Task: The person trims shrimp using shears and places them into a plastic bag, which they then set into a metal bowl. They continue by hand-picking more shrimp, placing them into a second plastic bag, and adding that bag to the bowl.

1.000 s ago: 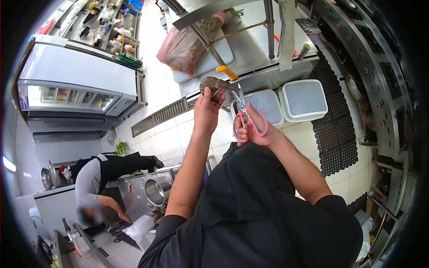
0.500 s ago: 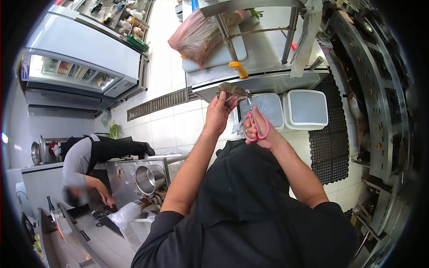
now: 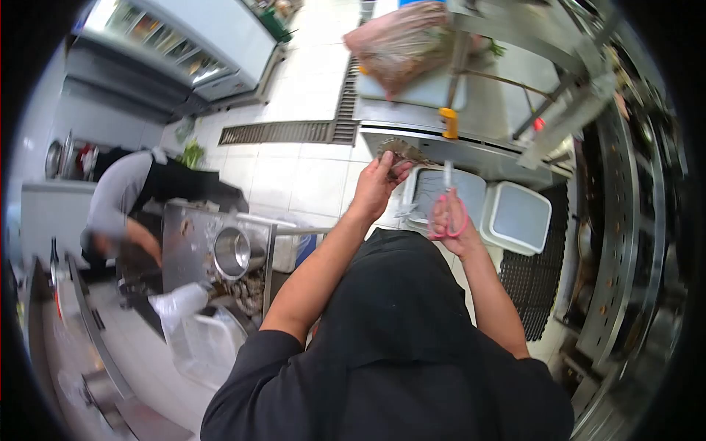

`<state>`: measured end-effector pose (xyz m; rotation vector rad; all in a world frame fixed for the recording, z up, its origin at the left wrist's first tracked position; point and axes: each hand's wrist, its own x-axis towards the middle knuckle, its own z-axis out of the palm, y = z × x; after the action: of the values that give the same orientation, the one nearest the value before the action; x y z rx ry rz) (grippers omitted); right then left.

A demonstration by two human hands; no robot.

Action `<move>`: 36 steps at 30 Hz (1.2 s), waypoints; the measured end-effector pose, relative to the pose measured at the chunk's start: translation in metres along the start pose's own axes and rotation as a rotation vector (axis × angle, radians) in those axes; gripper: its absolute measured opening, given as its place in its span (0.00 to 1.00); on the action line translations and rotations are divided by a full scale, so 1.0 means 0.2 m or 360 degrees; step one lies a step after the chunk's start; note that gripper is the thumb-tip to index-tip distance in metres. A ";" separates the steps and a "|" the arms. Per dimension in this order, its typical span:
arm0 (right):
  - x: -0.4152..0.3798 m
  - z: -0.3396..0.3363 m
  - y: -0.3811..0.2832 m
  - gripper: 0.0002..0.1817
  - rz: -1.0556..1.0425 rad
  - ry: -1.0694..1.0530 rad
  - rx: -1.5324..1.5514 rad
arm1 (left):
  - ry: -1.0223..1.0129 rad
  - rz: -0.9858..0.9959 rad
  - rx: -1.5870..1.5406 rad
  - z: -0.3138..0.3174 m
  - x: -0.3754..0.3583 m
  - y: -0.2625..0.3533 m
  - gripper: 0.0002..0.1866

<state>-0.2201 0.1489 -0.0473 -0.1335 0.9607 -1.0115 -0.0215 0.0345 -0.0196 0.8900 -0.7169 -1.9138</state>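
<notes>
A raw grey-brown shrimp (image 3: 399, 149) is pinched between the thumb and fingers of my left hand (image 3: 378, 187), out in front of me. Its thin feelers end point to the right. My right hand (image 3: 463, 239) grips a pair of scissors with pink handles (image 3: 457, 220), slightly blurred. The scissor blades (image 3: 448, 175) point away from me and stand apart from the shrimp, to its right. Beneath both hands are a bin with a grey lid (image 3: 471, 187) and a second white-rimmed bin (image 3: 521, 218).
A steel counter (image 3: 493, 110) ahead bears a pink plastic bag (image 3: 401, 48) on a white board and a yellow-handled tool (image 3: 448, 123). At left, a person (image 3: 125, 191) bends over a steel table with a metal pot (image 3: 237, 252). A black mat (image 3: 533, 294) lies right.
The scissors have come away from the shrimp's head end, toward the right. My left hand still holds the shrimp. The whole view has turned, shifting the surroundings.
</notes>
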 end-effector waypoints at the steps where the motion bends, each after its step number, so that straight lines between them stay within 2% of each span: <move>1: 0.00 0.00 0.01 0.33 -0.0025 0.0119 0.0082 | 0.0015 0.0028 0.0005 -0.04 -0.02 0.03 0.22; 2: 0.00 0.01 0.01 0.32 -0.0038 0.0212 0.0137 | 0.0075 0.0045 -0.0016 -0.08 -0.06 0.06 0.22; 5: 0.09 -0.17 0.05 0.31 0.0045 0.0140 0.0231 | 0.0242 0.0182 -0.0127 -0.27 -0.22 0.15 0.23; 7: 0.05 -0.06 0.06 0.31 -0.0050 0.0485 0.0008 | 0.0427 0.0278 -0.0193 -0.36 -0.40 0.29 0.22; 9: 0.08 -0.14 0.10 0.33 -0.0001 0.0397 0.0059 | 0.0705 0.0462 -0.0310 -0.52 -0.56 0.40 0.21; 12: 0.12 -0.14 0.13 0.34 0.0105 0.0404 -0.0129 | 0.1068 0.0880 -0.0510 -0.80 -0.83 0.58 0.20; 15: 0.22 -0.08 0.13 0.35 0.0181 0.0273 -0.0375 | 0.1398 0.1330 -0.0658 -1.24 -1.08 0.71 0.17; 16: 0.25 -0.02 0.13 0.34 0.0176 0.0237 -0.0451 | 0.1654 0.1443 -0.0677 -1.32 -1.16 0.77 0.16; 18: 0.31 0.15 0.12 0.34 0.0156 0.0168 -0.0603 | 0.1905 0.1514 -0.0604 -1.63 -1.30 0.82 0.17; 21: 0.38 0.41 0.14 0.34 0.0126 0.0110 -0.0750 | 0.2164 0.1452 -0.0716 -1.99 -1.39 0.80 0.19; 26: 0.49 0.66 0.21 0.34 0.0183 0.0027 -0.0963 | 0.2164 0.1286 -0.0956 -2.51 -1.41 0.73 0.17; 31: 0.54 0.78 0.31 0.33 0.0279 0.0035 -0.1031 | 0.2098 0.1179 -0.1187 -2.69 -1.46 0.72 0.14; 34: 0.57 0.86 0.35 0.33 0.0306 0.0095 -0.1037 | 0.1945 0.1247 -0.1259 -2.60 -1.53 0.66 0.31; 36: 0.60 0.87 0.35 0.34 0.0297 0.0144 -0.1036 | 0.2075 0.1229 -0.1078 -2.28 -1.56 0.72 0.37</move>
<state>-0.0244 0.0409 -0.0523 -0.5314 1.3340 -0.5083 0.5251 0.1882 -0.0810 0.9666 0.3588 -0.5249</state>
